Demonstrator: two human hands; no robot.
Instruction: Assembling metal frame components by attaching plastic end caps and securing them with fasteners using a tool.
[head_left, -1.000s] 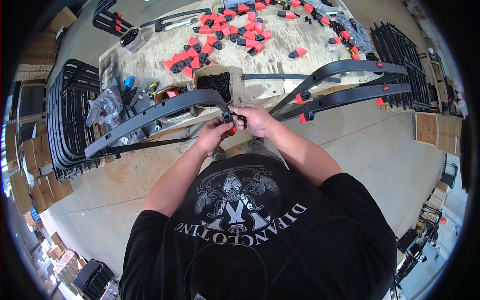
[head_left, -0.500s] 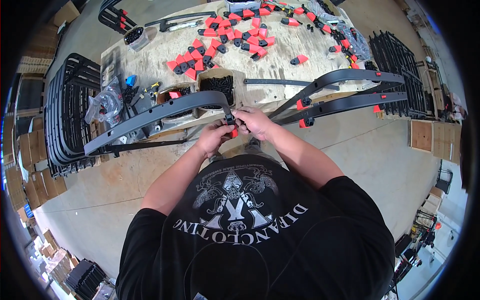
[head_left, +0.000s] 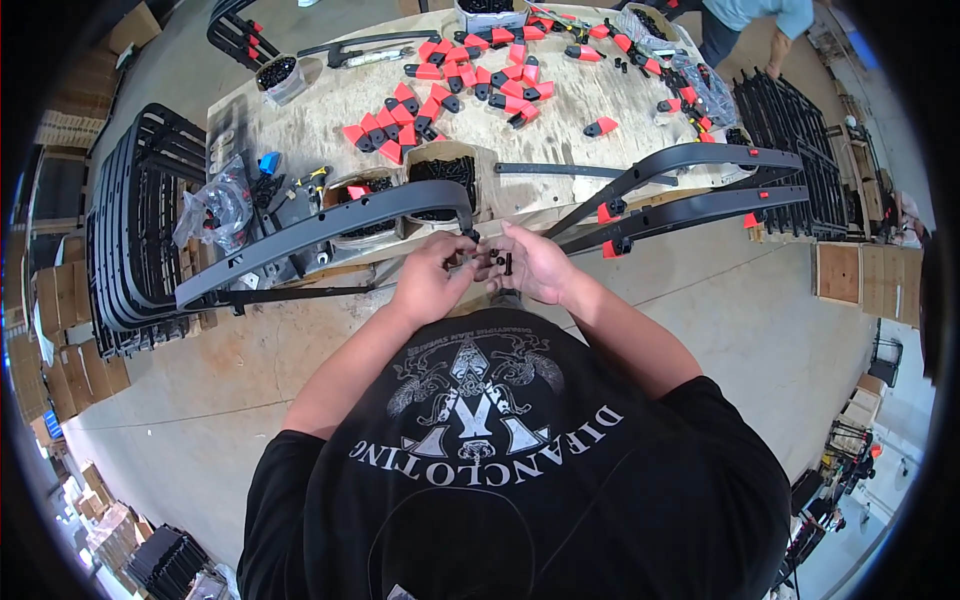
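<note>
My right hand (head_left: 537, 264) is turned palm up, its fingers loosely extended and several small black bolts (head_left: 508, 263) lying in it. My left hand (head_left: 433, 278) is closed, thumb and fingers drawn together, its fingertips against the right hand's fingers; what they pinch, if anything, is hidden. Just above the left hand ends a curved black metal bar (head_left: 330, 217), its bent tip coming down by the fingers. The bar slants from the lower left over the table's near edge.
Red-and-black end pieces (head_left: 470, 75) cover much of the wooden table (head_left: 310, 125). Boxes of black hardware (head_left: 440, 180) stand at its near edge. Two more curved bars (head_left: 700, 205) jut out on the right. Black racks (head_left: 140, 220) stand left. A person (head_left: 745, 30) is at the far right.
My right hand has turned palm up, showing the bolts. My left hand has moved toward it, and the red piece at the bar's tip is out of sight. A person has appeared at the far right.
</note>
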